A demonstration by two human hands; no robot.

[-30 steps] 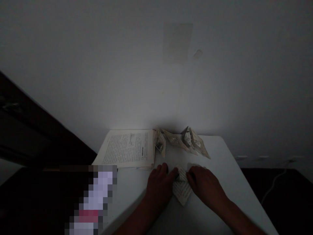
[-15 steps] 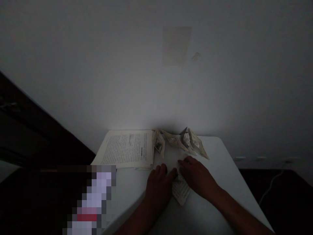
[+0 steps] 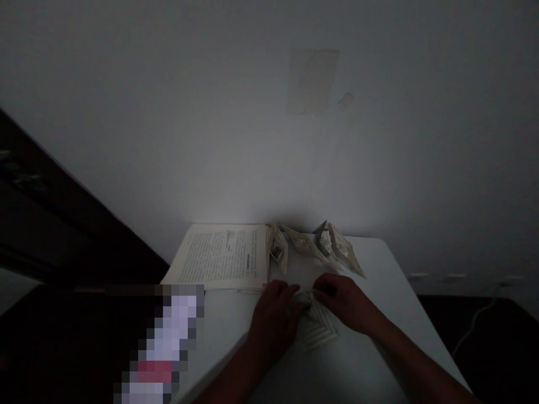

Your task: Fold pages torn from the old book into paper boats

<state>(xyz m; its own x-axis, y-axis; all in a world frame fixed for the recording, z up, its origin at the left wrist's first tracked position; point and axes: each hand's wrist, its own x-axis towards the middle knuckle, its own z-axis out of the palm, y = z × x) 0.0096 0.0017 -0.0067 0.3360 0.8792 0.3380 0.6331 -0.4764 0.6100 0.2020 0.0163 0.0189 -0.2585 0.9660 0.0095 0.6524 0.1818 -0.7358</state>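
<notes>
A folded piece of printed paper (image 3: 318, 328) lies on the white table (image 3: 379, 359) in front of me. My left hand (image 3: 273, 320) rests on its left side with fingers bent, fingertips pinching the paper's top. My right hand (image 3: 345, 303) comes in from the right and its curled fingers grip the same top corner. The two hands meet above the fold. The room is dim and finger detail is hard to read.
An open book of printed pages (image 3: 221, 258) lies at the table's back left. Several folded paper shapes (image 3: 320, 247) stand along the back edge by the wall. A white cable (image 3: 475, 320) runs on the dark floor at right.
My right hand shifted left to the paper's top, then drew back a little. The folded paper has spread wider and flatter under both hands. My left hand moved slightly up.
</notes>
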